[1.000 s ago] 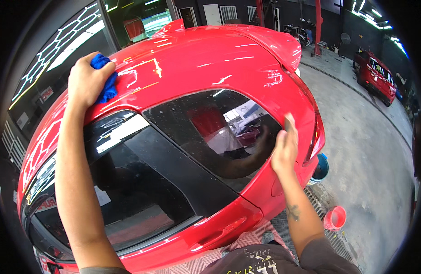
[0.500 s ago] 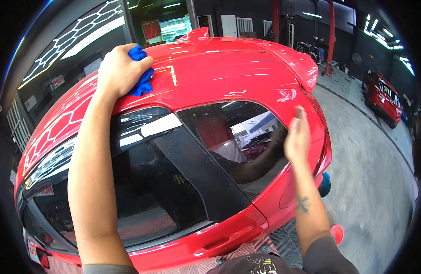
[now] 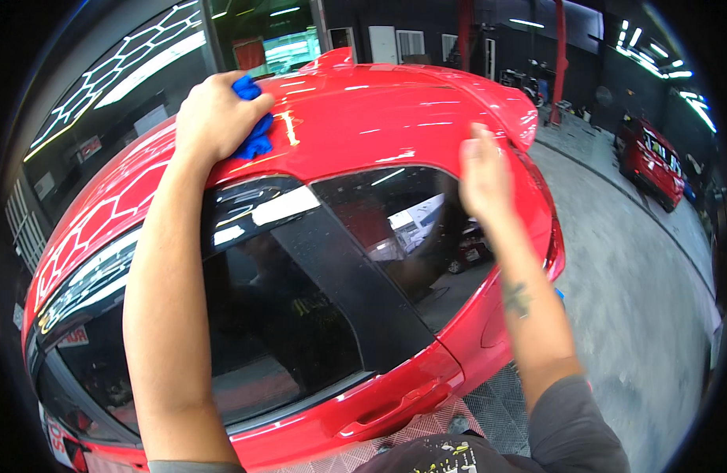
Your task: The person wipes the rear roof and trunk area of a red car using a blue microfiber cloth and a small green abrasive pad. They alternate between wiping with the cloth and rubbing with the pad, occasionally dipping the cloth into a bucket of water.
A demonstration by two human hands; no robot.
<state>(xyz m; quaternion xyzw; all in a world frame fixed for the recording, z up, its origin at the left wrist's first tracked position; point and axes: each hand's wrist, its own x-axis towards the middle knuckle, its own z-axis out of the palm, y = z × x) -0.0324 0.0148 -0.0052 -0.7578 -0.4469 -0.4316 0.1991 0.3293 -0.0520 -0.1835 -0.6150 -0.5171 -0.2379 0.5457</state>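
A glossy red car (image 3: 395, 118) stands side-on before me, its roof within my reach. My left hand (image 3: 217, 118) is wrapped round a crumpled blue cloth (image 3: 257, 135) and rests with it on the roof, above the rear door window (image 3: 277, 315). To the right, my right hand (image 3: 486, 177) is up near the rear corner of the roof, by the rear quarter window (image 3: 403, 229). Its fingers are stretched out and slightly blurred, with nothing seen in them. I cannot tell whether it touches the paint.
A fin antenna (image 3: 332, 60) sticks up from the roof, and a spoiler (image 3: 515, 110) juts out at the rear. A second red car (image 3: 651, 162) is parked far right on the concrete floor (image 3: 631, 315). Behind it all stands a red post (image 3: 560, 63). Dark floor tiles (image 3: 493, 406) lie below the car.
My right hand has risen and moved left, from beside the rear quarter window toward the roof. My left hand and the blue cloth have shifted slightly right in the picture, while the view moved a little.
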